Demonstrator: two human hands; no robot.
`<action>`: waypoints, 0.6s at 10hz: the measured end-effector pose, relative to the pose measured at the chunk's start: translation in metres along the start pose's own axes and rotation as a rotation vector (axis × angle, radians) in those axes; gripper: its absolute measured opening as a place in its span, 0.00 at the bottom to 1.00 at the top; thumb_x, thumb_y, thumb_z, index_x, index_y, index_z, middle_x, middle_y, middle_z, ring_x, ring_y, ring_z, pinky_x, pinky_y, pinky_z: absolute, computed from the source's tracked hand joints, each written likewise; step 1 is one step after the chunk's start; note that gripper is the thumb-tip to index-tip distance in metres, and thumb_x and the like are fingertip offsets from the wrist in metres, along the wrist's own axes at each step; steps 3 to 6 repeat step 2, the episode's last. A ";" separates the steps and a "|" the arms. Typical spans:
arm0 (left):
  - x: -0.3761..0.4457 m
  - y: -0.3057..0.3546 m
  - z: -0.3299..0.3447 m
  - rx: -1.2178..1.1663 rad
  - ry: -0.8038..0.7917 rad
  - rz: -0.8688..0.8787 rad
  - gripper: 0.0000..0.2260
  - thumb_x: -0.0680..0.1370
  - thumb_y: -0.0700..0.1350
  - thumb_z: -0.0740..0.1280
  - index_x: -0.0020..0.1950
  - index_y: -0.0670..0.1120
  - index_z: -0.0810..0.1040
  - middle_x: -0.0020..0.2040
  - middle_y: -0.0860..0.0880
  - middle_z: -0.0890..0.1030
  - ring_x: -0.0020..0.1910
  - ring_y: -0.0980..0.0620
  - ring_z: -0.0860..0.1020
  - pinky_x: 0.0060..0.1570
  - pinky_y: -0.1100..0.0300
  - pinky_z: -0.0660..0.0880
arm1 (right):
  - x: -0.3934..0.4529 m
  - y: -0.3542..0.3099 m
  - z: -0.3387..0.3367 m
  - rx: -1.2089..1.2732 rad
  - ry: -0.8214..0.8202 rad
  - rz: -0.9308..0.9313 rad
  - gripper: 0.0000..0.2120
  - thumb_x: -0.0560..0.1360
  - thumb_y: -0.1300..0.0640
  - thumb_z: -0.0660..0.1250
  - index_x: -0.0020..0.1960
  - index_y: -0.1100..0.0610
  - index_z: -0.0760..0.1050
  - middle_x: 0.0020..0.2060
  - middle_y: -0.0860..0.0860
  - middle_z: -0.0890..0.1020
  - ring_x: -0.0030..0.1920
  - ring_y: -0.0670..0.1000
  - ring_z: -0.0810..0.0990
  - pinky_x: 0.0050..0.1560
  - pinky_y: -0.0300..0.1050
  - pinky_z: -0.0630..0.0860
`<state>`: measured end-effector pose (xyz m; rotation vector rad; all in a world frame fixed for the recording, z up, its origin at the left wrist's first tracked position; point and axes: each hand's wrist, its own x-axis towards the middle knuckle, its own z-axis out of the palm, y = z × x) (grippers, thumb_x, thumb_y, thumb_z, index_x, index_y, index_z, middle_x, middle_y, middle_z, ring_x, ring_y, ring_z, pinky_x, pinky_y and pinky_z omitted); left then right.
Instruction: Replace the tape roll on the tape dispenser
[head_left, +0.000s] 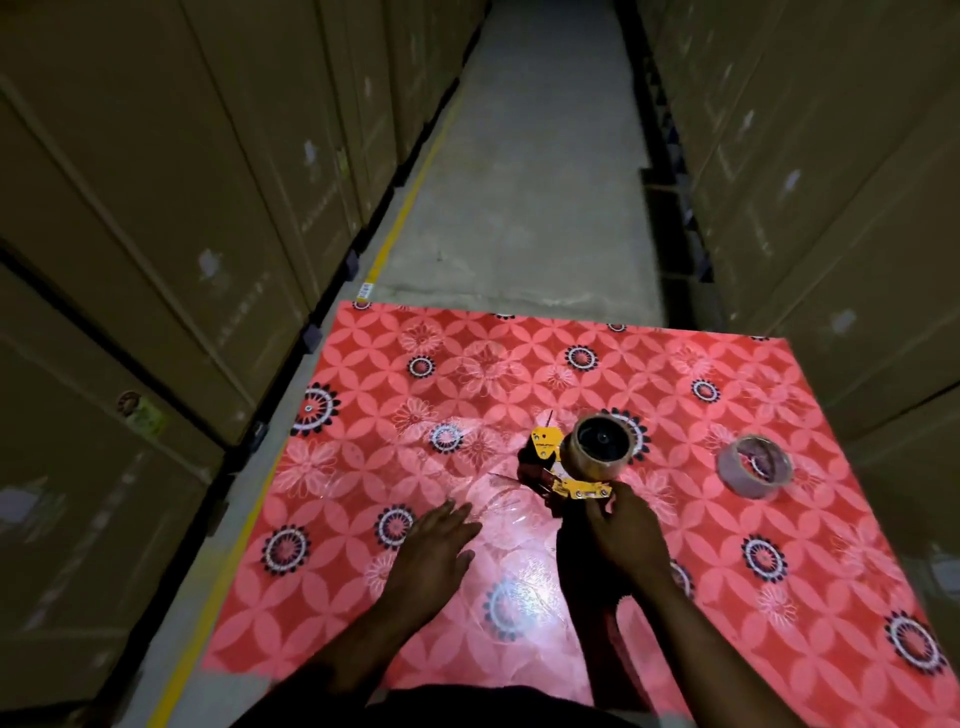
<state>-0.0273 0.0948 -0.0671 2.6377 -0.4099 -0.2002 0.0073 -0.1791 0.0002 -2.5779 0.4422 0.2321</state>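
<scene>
2 hands over red floral desk (519, 353). Right hand (621, 535) pinches yellow tape dispenser (558, 467) at its lower end; brown tape roll (597, 449) mounted on it. Left hand (434, 551) flat, fingers spread, empty. Spare tape roll (756, 466) lies apart, right side.

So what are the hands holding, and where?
The right hand pinches the tape dispenser at its yellow front end, near the blade. The left hand holds nothing; it is open, flat over the red table.
</scene>
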 end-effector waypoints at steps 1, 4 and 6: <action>-0.009 -0.008 -0.007 -0.078 0.147 0.035 0.13 0.78 0.40 0.70 0.61 0.48 0.85 0.66 0.50 0.83 0.67 0.47 0.78 0.69 0.55 0.71 | -0.029 -0.016 0.004 -0.214 0.229 -0.130 0.20 0.74 0.53 0.69 0.63 0.59 0.73 0.52 0.60 0.79 0.53 0.62 0.74 0.49 0.55 0.75; -0.011 -0.025 -0.017 -0.097 0.221 -0.022 0.12 0.75 0.36 0.70 0.56 0.47 0.86 0.58 0.49 0.86 0.58 0.46 0.82 0.61 0.55 0.75 | -0.043 -0.037 0.011 -0.154 0.280 -0.412 0.18 0.72 0.56 0.72 0.61 0.59 0.76 0.51 0.58 0.80 0.51 0.61 0.75 0.47 0.55 0.74; -0.011 -0.025 -0.017 -0.097 0.221 -0.022 0.12 0.75 0.36 0.70 0.56 0.47 0.86 0.58 0.49 0.86 0.58 0.46 0.82 0.61 0.55 0.75 | -0.043 -0.037 0.011 -0.154 0.280 -0.412 0.18 0.72 0.56 0.72 0.61 0.59 0.76 0.51 0.58 0.80 0.51 0.61 0.75 0.47 0.55 0.74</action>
